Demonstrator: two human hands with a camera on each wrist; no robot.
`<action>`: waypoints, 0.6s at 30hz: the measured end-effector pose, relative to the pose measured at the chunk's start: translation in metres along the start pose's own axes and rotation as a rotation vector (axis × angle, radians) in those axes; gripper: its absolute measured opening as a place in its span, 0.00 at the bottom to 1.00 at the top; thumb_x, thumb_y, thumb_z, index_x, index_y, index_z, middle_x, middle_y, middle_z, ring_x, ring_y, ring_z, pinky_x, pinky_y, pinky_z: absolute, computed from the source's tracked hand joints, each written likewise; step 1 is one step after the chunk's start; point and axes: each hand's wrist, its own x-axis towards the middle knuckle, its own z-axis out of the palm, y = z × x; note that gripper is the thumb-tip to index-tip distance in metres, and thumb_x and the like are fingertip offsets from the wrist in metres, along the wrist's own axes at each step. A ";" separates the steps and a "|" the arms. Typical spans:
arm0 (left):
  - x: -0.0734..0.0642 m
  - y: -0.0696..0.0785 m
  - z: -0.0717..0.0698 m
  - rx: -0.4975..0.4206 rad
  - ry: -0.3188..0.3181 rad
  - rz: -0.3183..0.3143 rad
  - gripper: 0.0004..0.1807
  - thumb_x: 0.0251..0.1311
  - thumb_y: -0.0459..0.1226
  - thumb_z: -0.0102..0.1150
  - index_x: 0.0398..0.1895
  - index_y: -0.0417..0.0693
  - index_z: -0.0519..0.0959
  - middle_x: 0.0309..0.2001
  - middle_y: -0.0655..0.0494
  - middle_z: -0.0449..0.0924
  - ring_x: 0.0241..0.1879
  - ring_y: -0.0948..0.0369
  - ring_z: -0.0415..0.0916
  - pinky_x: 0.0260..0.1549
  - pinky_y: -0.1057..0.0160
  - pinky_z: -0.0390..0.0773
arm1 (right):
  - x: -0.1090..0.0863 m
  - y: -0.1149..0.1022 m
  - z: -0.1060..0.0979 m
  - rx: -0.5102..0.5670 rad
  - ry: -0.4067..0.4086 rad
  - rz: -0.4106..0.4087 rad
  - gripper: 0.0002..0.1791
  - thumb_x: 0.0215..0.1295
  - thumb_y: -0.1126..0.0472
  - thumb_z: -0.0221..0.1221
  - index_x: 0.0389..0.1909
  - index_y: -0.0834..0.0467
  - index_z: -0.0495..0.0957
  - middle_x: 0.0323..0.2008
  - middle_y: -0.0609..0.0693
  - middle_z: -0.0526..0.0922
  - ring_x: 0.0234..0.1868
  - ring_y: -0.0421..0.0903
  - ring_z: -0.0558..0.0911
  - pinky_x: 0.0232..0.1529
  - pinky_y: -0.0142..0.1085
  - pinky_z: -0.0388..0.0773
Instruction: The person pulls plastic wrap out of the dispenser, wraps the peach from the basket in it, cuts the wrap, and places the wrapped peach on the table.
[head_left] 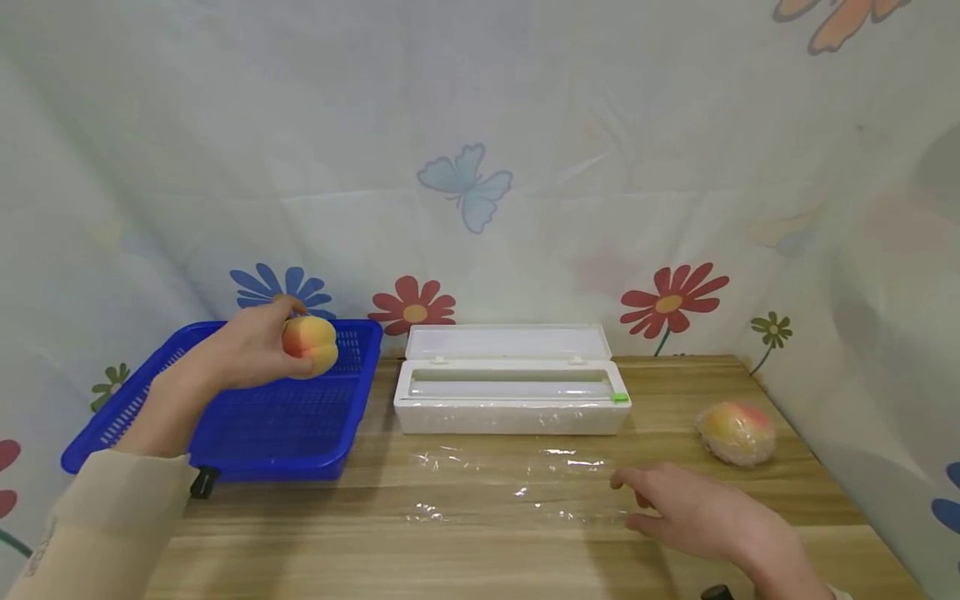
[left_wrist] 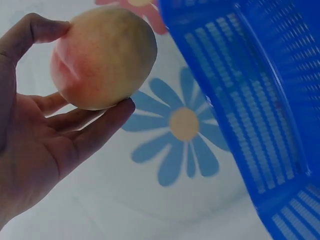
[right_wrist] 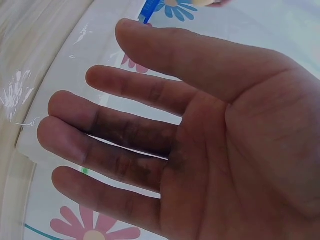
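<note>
My left hand [head_left: 255,346] holds a yellow and red peach [head_left: 318,343] above the right part of a blue plastic basket [head_left: 341,462]. In the left wrist view the thumb and fingertips grip the peach [left_wrist: 107,57] from opposite sides. My right hand [head_left: 701,512] hovers over the wooden table with its fingers loosely extended and nothing in them. Beneath and left of it, a sheet of clear plastic wrap [head_left: 517,492] lies on the table, reaching to the front of a white wrap dispenser [head_left: 510,421]. The dispenser's lid [head_left: 510,342] is raised, and a roll [head_left: 510,389] shows inside.
Another peach [head_left: 737,433], covered in clear wrap, sits on the right side of the table. A green slider [head_left: 619,397] is at the dispenser's right end. A flower-printed curtain [head_left: 540,250] hangs right behind the table and along its sides.
</note>
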 end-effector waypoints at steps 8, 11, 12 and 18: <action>-0.010 0.052 0.018 -0.052 0.105 0.122 0.35 0.48 0.37 0.74 0.61 0.39 0.70 0.45 0.47 0.77 0.39 0.52 0.75 0.36 0.57 0.80 | 0.002 -0.005 -0.001 0.002 -0.003 -0.017 0.17 0.67 0.58 0.68 0.53 0.55 0.77 0.32 0.38 0.78 0.34 0.35 0.77 0.35 0.40 0.78; -0.013 0.072 0.030 -0.066 0.118 0.168 0.35 0.47 0.36 0.74 0.61 0.40 0.72 0.45 0.49 0.78 0.41 0.52 0.75 0.38 0.57 0.80 | 0.004 -0.008 -0.003 0.008 -0.013 0.001 0.17 0.67 0.57 0.68 0.53 0.54 0.78 0.34 0.38 0.79 0.35 0.35 0.78 0.36 0.40 0.79; -0.014 0.078 0.034 -0.074 0.125 0.191 0.35 0.47 0.36 0.74 0.61 0.41 0.72 0.45 0.49 0.78 0.41 0.53 0.75 0.39 0.56 0.80 | 0.004 -0.010 -0.003 0.008 -0.012 -0.001 0.17 0.67 0.57 0.68 0.53 0.54 0.78 0.34 0.38 0.79 0.36 0.36 0.78 0.36 0.40 0.79; -0.023 0.105 0.065 -0.099 0.136 0.282 0.36 0.43 0.38 0.75 0.60 0.42 0.74 0.48 0.51 0.78 0.45 0.55 0.74 0.42 0.56 0.79 | 0.009 -0.014 -0.002 0.008 -0.001 -0.034 0.16 0.68 0.58 0.68 0.54 0.54 0.78 0.35 0.39 0.79 0.36 0.37 0.79 0.36 0.40 0.79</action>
